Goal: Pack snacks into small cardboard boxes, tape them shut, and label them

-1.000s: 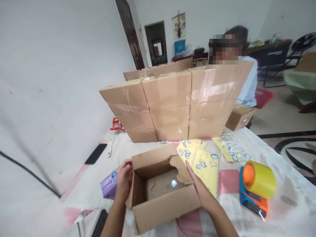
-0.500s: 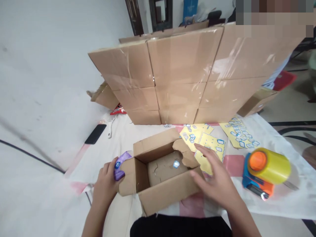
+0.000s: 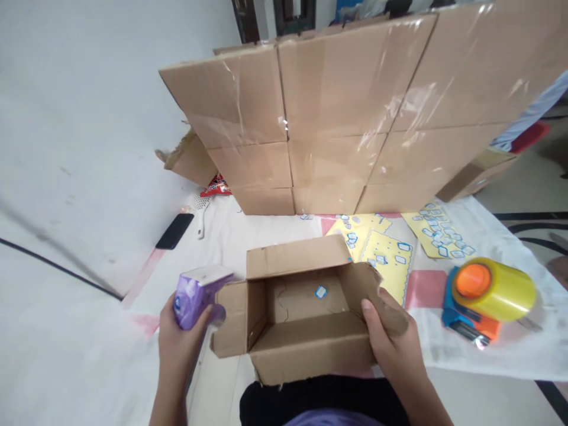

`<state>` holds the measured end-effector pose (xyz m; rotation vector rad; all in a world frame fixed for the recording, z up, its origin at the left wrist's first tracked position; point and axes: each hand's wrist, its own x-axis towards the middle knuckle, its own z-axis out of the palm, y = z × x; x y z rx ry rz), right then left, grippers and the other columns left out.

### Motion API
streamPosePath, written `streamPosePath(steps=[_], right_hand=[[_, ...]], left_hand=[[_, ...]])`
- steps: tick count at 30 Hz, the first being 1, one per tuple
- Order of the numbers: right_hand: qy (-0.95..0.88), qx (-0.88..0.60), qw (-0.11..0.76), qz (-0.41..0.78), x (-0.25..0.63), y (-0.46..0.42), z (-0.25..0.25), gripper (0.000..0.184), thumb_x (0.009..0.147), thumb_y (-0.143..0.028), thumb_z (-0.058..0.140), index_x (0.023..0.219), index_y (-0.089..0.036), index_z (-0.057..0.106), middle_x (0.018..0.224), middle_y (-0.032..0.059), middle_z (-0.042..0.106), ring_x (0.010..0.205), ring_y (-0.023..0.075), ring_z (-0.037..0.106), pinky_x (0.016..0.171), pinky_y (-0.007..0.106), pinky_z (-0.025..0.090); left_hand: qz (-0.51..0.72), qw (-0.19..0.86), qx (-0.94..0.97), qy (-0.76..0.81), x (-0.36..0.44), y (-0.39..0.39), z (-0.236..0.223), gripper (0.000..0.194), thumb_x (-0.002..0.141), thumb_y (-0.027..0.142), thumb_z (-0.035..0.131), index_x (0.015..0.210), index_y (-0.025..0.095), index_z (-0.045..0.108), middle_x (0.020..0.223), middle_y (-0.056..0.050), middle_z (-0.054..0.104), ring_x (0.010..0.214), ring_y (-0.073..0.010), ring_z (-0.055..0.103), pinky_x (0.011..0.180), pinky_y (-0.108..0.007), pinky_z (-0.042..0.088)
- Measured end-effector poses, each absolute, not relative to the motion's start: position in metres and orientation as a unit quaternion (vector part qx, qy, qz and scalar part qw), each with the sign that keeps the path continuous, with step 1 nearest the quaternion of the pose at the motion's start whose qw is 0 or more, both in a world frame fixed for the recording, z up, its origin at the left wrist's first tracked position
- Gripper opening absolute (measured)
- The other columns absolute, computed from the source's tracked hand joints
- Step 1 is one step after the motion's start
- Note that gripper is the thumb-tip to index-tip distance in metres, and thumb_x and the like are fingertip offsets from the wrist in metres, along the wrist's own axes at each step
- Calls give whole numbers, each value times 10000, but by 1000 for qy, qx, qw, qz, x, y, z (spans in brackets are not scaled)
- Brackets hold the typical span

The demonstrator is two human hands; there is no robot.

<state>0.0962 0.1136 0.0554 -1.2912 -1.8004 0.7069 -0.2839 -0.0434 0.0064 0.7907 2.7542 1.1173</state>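
My left hand (image 3: 181, 340) is wrapped round a small purple package (image 3: 195, 299) with a pale flat top, just left of the open box. The cardboard box (image 3: 306, 349) sits in front of me with its flaps folded outward. Its right end flap (image 3: 384, 305) is gripped by my right hand (image 3: 393, 337), thumb on the near face and fingers behind. On the box floor lies a small white sticker with a blue edge (image 3: 321, 291).
A tall taped cardboard partition (image 3: 337, 118) stands across the back. Sticker sheets (image 3: 390, 260) lie before it. A tape dispenser with a yellow roll (image 3: 506, 290) is at right. A black phone-like slab (image 3: 175, 231) and a white slotted utensil (image 3: 201, 219) lie at left.
My right hand, apart from the box before, now holds its end flap. My left hand has raised the purple package beside the box, and its pale top shows. The view has shifted slightly.
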Motion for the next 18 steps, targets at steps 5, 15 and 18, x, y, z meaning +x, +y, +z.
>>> streamPosePath(steps=[5, 15, 18], right_hand=[[-676, -503, 450, 295, 87, 103, 50, 161, 993, -350, 545, 991, -252, 673, 959, 44, 727, 900, 224, 699, 726, 299, 553], [-653, -482, 462, 359, 80, 109, 52, 182, 1012, -346, 503, 1101, -250, 630, 1051, 46, 673, 995, 229, 648, 864, 340, 505], [-656, -470, 465, 364, 80, 107, 52, 174, 1012, -345, 492, 1077, -246, 620, 1011, 41, 658, 962, 226, 643, 853, 345, 500]], left_hand=[[383, 126, 271, 874, -324, -10, 22, 746, 865, 698, 487, 1386, 173, 584, 1381, -142, 638, 1296, -340, 584, 1104, -503, 459], [216, -107, 755, 610, -187, 32, 156, 130, 976, 233, 554, 956, 233, 683, 883, -28, 735, 811, -172, 678, 765, -289, 526], [-32, 92, 868, 487, -131, 82, 135, 214, 996, 206, 477, 914, 210, 676, 833, -34, 736, 728, -186, 691, 665, -290, 524]])
